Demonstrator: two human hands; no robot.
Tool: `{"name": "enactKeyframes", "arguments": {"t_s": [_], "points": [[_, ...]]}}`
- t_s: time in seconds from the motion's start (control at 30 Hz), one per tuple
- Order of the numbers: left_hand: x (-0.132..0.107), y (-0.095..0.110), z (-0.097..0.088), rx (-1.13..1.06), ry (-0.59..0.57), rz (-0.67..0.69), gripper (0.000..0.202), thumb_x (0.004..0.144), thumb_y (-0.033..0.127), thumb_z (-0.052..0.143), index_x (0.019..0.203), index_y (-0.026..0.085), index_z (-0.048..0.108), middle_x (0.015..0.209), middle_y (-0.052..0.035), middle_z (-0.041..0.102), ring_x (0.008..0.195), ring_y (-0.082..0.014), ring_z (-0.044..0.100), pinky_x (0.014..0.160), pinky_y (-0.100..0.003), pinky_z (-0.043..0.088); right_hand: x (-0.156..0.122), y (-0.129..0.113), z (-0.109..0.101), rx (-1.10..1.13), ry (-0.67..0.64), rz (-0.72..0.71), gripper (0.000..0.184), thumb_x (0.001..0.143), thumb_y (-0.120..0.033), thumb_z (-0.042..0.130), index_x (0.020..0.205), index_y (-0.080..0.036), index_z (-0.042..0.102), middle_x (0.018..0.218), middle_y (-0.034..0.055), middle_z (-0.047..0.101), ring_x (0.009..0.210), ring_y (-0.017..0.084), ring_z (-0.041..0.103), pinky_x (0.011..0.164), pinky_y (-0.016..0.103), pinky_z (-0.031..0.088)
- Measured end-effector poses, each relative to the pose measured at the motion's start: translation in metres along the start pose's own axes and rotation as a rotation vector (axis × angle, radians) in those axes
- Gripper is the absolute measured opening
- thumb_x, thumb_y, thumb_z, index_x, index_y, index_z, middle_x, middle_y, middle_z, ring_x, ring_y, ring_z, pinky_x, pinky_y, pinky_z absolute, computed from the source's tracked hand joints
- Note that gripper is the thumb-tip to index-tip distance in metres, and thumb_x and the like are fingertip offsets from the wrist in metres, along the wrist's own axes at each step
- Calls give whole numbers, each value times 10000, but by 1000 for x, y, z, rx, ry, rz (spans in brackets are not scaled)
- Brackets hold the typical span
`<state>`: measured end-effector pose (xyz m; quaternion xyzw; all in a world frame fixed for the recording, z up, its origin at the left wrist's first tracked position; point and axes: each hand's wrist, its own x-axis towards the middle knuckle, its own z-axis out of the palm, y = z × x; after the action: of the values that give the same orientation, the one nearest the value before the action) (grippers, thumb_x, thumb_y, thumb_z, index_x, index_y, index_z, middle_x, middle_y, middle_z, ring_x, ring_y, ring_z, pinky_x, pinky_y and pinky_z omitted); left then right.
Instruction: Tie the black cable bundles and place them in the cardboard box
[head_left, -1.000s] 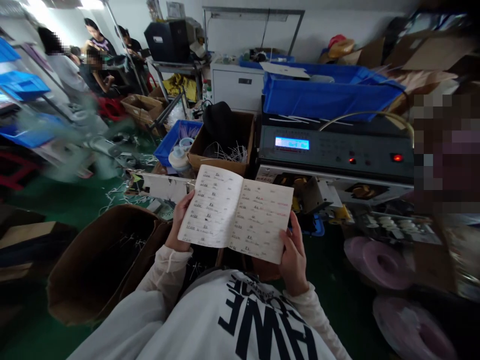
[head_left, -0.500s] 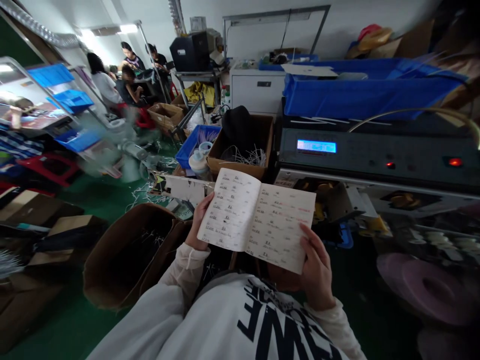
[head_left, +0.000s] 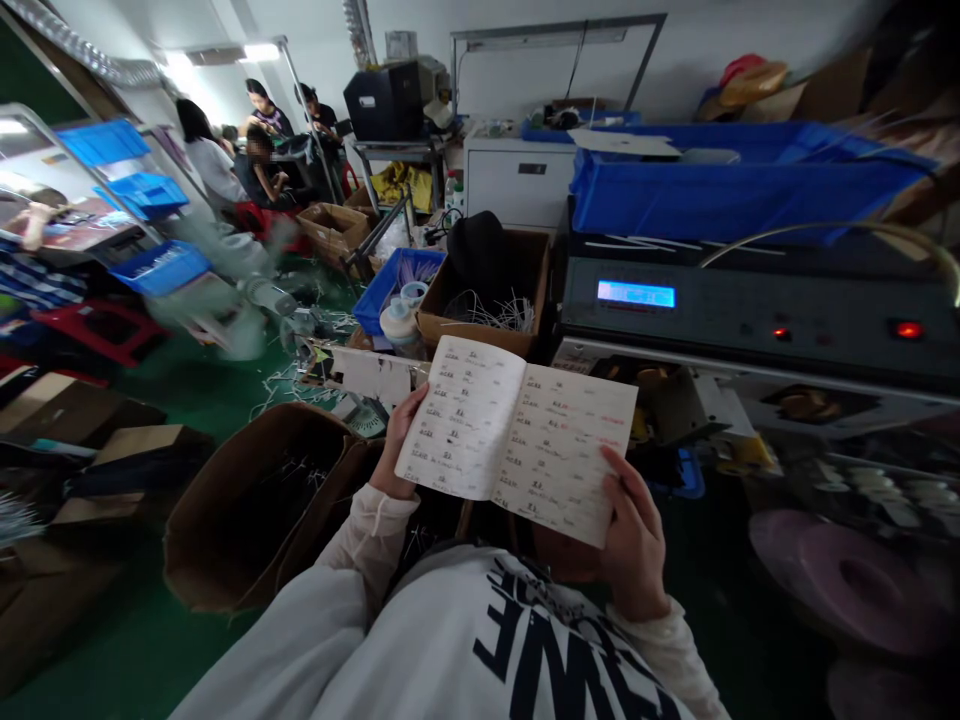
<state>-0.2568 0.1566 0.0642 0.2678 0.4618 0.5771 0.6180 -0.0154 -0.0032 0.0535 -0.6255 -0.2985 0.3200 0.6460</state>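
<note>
An open handwritten notebook (head_left: 517, 450) fills the lower middle of the view, its pages covered in rows of dark and some red writing. My left hand (head_left: 397, 445) holds its left edge, with the fingers behind the page. My right hand (head_left: 634, 540) holds the lower right corner, with the thumb on the page. Both white sleeves and my white printed sweatshirt (head_left: 480, 640) show beneath the notebook. Below my left hand stands a brown cardboard box (head_left: 255, 510) holding dark contents.
Ahead stands a grey control machine (head_left: 757, 310) with a lit blue display, below a large blue bin (head_left: 742, 190). A cardboard box (head_left: 487, 290) holds white wires and a black hat, beside a blue crate (head_left: 394, 285). Pink spools (head_left: 847, 580) lie right; people (head_left: 255, 160) work far left.
Since one second ago the whole scene has shifted right in view, and the notebook and hands with it. Over the last half second almost nothing has moved.
</note>
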Motion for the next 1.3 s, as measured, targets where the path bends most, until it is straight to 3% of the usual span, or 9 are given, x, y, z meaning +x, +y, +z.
{"name": "enactKeyframes", "arguments": {"t_s": [0.13, 0.27, 0.5, 0.73, 0.9, 1.07, 1.17, 1.3], "points": [[-1, -4, -5, 19, -3, 82, 185, 594, 172, 768, 774, 175, 723, 832, -10, 731, 891, -172, 655, 833, -238, 491, -2, -1, 0, 51, -17, 21, 357, 834, -379, 599, 1168, -265, 647, 1355, 26, 543, 1277, 262, 449, 1059, 413, 363], [-3, -2, 1, -33, -21, -2, 132, 664, 271, 732, 745, 167, 717, 749, -9, 719, 786, -170, 659, 749, -254, 515, -3, -1, -1, 39, -19, 15, 356, 842, -372, 589, 1176, -263, 644, 1357, 29, 540, 1282, 260, 444, 1078, 421, 348], [-12, 6, 12, -110, -72, -148, 130, 700, 279, 709, 721, 151, 713, 707, -24, 712, 683, -167, 653, 653, -258, 527, -4, -2, -2, -42, -9, -73, 345, 861, -349, 557, 1177, -246, 649, 1345, 28, 550, 1267, 246, 466, 1086, 390, 353], [-10, 0, 5, -41, -44, -2, 195, 640, 312, 746, 755, 156, 729, 753, -22, 724, 759, -176, 658, 724, -259, 523, -6, 0, -3, -3, -32, -29, 354, 865, -360, 555, 1197, -261, 629, 1365, 23, 534, 1295, 246, 438, 1099, 402, 335], [-1, -11, -5, 59, -92, 81, 275, 646, 379, 733, 821, 168, 728, 871, -48, 726, 926, -227, 646, 873, -340, 492, -7, 2, -2, -6, -11, -20, 352, 860, -357, 557, 1189, -255, 632, 1370, 36, 528, 1282, 248, 453, 1083, 417, 360], [-1, -14, -11, 156, -96, 202, 319, 569, 307, 784, 856, 179, 730, 927, -44, 724, 964, -241, 636, 930, -362, 461, -7, 2, -2, 22, -26, -5, 360, 862, -358, 564, 1202, -256, 622, 1370, 39, 528, 1295, 261, 437, 1087, 445, 350], [-4, -10, -7, 136, -90, 169, 317, 539, 264, 794, 836, 175, 730, 882, -35, 727, 902, -230, 644, 886, -350, 481, -7, 1, -2, 21, -19, 9, 361, 854, -360, 571, 1195, -254, 627, 1366, 36, 532, 1290, 266, 442, 1081, 446, 355], [-10, -1, 1, 45, -41, 35, 179, 615, 237, 750, 775, 160, 721, 779, -28, 718, 843, -212, 651, 831, -329, 501, -7, 0, -1, 26, -25, 7, 354, 852, -362, 572, 1181, -247, 633, 1362, 40, 535, 1283, 264, 449, 1074, 445, 366]]}}
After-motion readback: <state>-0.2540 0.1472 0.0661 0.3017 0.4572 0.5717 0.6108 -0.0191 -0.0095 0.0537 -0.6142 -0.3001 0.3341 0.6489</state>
